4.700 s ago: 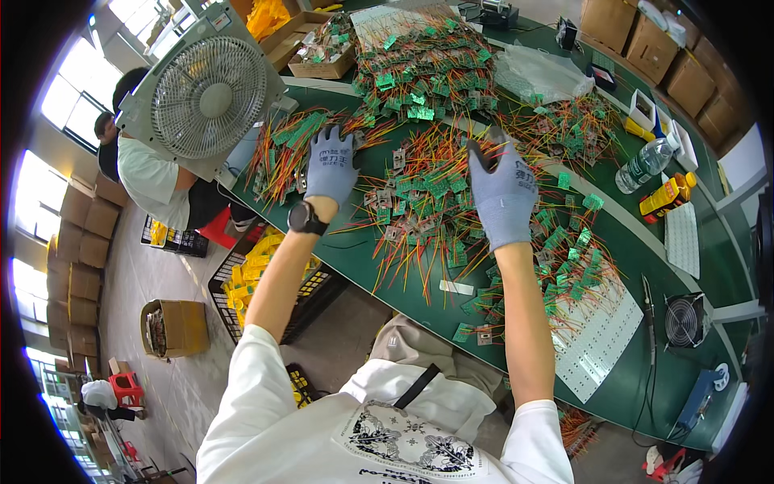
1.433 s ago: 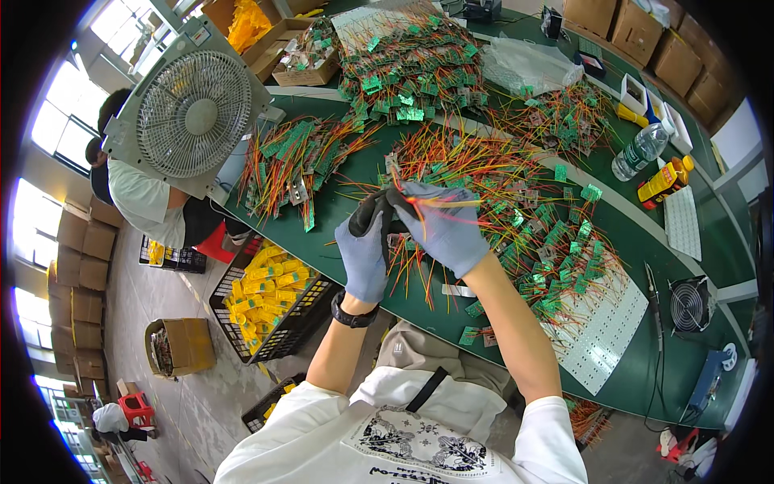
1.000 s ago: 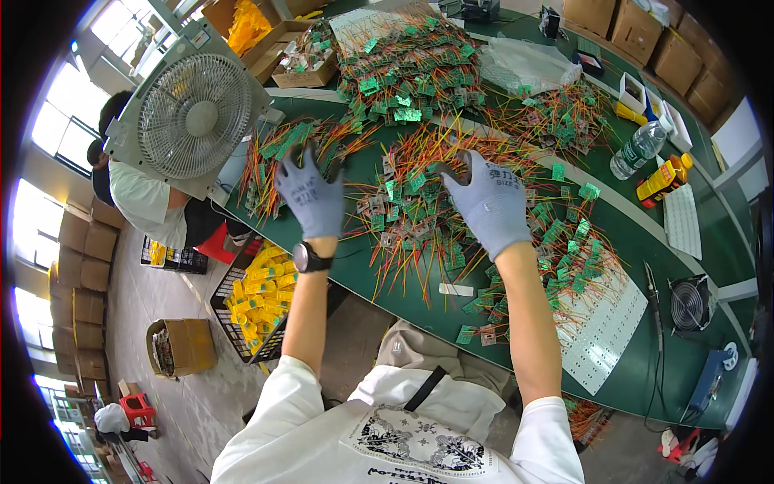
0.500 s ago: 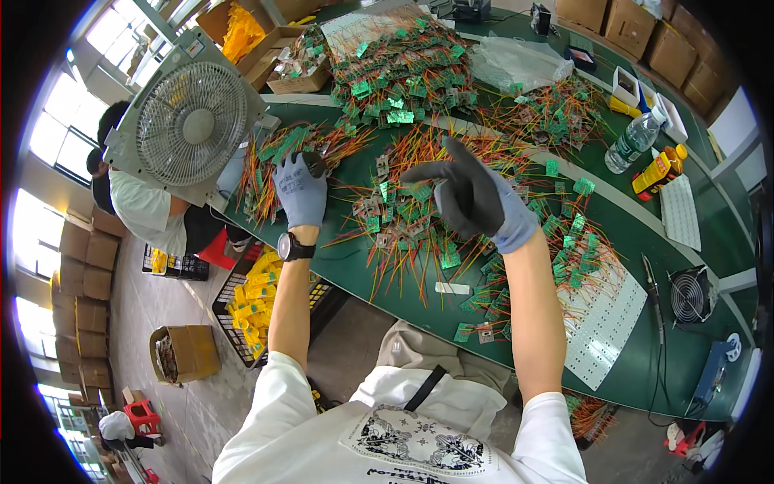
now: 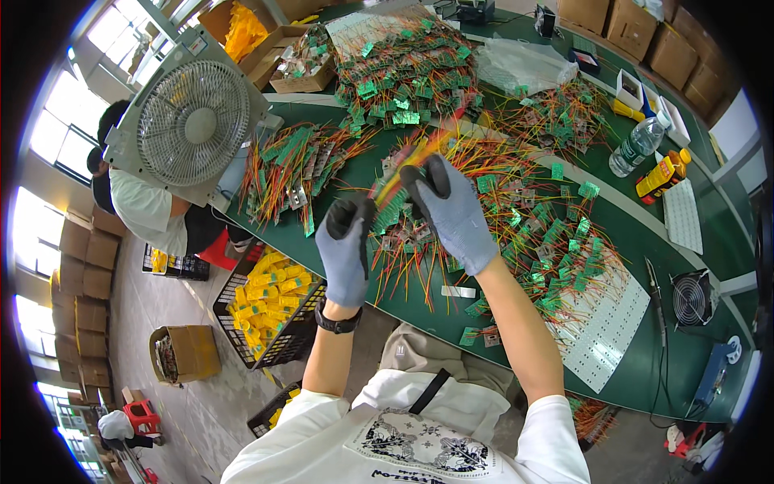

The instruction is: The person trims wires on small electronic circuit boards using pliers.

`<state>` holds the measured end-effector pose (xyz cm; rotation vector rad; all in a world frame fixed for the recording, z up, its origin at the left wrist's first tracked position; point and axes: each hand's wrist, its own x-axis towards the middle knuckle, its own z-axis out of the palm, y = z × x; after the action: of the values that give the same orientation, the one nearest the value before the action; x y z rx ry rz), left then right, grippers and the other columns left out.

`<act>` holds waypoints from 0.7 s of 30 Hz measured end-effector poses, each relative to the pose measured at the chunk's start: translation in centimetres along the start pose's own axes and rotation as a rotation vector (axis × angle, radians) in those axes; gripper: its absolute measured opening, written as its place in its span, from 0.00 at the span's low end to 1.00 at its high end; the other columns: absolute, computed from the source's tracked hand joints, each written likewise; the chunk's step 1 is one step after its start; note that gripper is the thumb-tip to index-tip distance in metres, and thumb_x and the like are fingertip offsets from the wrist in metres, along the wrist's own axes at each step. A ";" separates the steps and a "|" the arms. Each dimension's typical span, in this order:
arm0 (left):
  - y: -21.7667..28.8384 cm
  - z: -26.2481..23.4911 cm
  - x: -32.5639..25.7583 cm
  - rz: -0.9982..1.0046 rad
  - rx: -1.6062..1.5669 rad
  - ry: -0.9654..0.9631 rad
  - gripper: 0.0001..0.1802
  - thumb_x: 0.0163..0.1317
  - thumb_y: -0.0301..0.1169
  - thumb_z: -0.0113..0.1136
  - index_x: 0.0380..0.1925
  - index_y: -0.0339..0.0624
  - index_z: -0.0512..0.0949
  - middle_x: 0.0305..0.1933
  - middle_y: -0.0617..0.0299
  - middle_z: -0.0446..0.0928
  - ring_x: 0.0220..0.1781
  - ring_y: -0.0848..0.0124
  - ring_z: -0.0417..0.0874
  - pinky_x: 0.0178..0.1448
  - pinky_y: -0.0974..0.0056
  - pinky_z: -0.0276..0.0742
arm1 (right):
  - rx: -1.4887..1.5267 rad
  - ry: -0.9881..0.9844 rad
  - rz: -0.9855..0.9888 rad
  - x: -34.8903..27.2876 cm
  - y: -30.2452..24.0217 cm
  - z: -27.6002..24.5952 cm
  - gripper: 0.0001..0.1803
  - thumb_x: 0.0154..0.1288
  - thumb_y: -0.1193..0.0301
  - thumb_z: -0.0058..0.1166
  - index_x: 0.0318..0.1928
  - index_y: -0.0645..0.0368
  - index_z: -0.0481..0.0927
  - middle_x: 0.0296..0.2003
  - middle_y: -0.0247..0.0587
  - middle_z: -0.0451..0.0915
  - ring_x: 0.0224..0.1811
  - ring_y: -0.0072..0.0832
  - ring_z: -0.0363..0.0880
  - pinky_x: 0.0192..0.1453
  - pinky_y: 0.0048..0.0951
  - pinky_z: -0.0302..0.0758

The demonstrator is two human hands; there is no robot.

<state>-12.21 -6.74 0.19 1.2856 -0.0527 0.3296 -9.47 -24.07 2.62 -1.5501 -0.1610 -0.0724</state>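
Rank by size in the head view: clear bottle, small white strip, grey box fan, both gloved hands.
Grey box fan
Left hand, right hand: too alike to rank
Clear bottle
Small white strip

A grey box fan (image 5: 193, 121) stands at the upper left. A clear bottle (image 5: 639, 147) is beside a yellow bottle (image 5: 663, 174) at the right. At lower left are an open carton (image 5: 193, 355) and a red stool (image 5: 142, 414).

The left glove (image 5: 345, 252) and right glove (image 5: 458, 218) are coloured blue-grey and black. The wires (image 5: 493, 150) are coloured red, orange and yellow; the circuit boards (image 5: 589, 189), bright green; the tabletop (image 5: 621, 397), dark green. The white panel (image 5: 606, 345) is patterned with dark dots, the white T-shirt (image 5: 322, 440) with a black ornamental print (image 5: 423, 444).
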 end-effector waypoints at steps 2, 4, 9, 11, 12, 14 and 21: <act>0.0 -0.1 -0.5 -0.034 -0.003 -0.029 0.15 0.60 0.13 0.50 0.47 0.29 0.76 0.44 0.61 0.80 0.47 0.75 0.79 0.57 0.70 0.73 | 0.233 0.041 -0.042 0.1 -0.1 0.1 0.19 0.63 0.64 0.61 0.45 0.67 0.76 0.34 0.48 0.81 0.32 0.28 0.76 0.40 0.31 0.73; -0.7 -0.8 -0.4 -0.121 0.049 -0.100 0.16 0.59 0.13 0.50 0.48 0.29 0.76 0.45 0.61 0.80 0.47 0.76 0.79 0.57 0.71 0.73 | -0.161 -0.012 -0.013 0.5 0.2 -0.8 0.17 0.63 0.63 0.61 0.36 0.66 0.75 0.26 0.47 0.78 0.27 0.34 0.76 0.36 0.34 0.73; -3.7 -0.4 -0.1 -0.275 -0.104 -0.145 0.18 0.59 0.14 0.52 0.50 0.30 0.76 0.49 0.59 0.81 0.51 0.71 0.81 0.60 0.68 0.75 | -0.510 -0.035 -0.087 -0.2 0.7 0.7 0.17 0.64 0.59 0.57 0.33 0.63 0.76 0.26 0.50 0.80 0.31 0.47 0.81 0.33 0.40 0.73; -5.6 -1.9 0.1 -0.301 -0.020 -0.137 0.17 0.60 0.14 0.53 0.50 0.29 0.77 0.49 0.59 0.81 0.50 0.72 0.81 0.59 0.68 0.75 | -0.702 -0.066 -0.142 -0.1 0.9 1.1 0.15 0.64 0.60 0.58 0.34 0.61 0.77 0.27 0.49 0.79 0.30 0.45 0.80 0.34 0.40 0.73; -5.8 -2.1 0.1 -0.325 0.067 -0.128 0.16 0.61 0.15 0.53 0.50 0.29 0.77 0.49 0.58 0.81 0.48 0.72 0.82 0.58 0.69 0.76 | -0.891 -0.100 -0.200 -0.1 1.0 1.2 0.14 0.63 0.61 0.59 0.34 0.60 0.78 0.27 0.49 0.79 0.30 0.44 0.80 0.34 0.41 0.73; -6.1 -2.0 -0.5 -0.346 0.021 -0.110 0.15 0.62 0.16 0.54 0.49 0.29 0.78 0.48 0.58 0.82 0.47 0.73 0.82 0.56 0.69 0.77 | -0.973 -0.116 -0.271 0.1 2.0 1.2 0.15 0.62 0.59 0.60 0.37 0.58 0.78 0.28 0.45 0.79 0.31 0.43 0.80 0.34 0.41 0.74; -3.4 -0.6 -1.3 -0.501 -0.146 -0.075 0.12 0.66 0.24 0.57 0.48 0.30 0.79 0.44 0.59 0.83 0.41 0.76 0.83 0.42 0.70 0.81 | -1.088 -0.081 -0.660 -0.1 2.7 0.8 0.17 0.59 0.60 0.61 0.43 0.57 0.78 0.30 0.38 0.80 0.30 0.38 0.80 0.35 0.37 0.75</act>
<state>-12.61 -7.27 -3.47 1.1224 0.1771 -0.1508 -9.22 -23.23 -0.05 -2.5149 -0.7924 -0.7126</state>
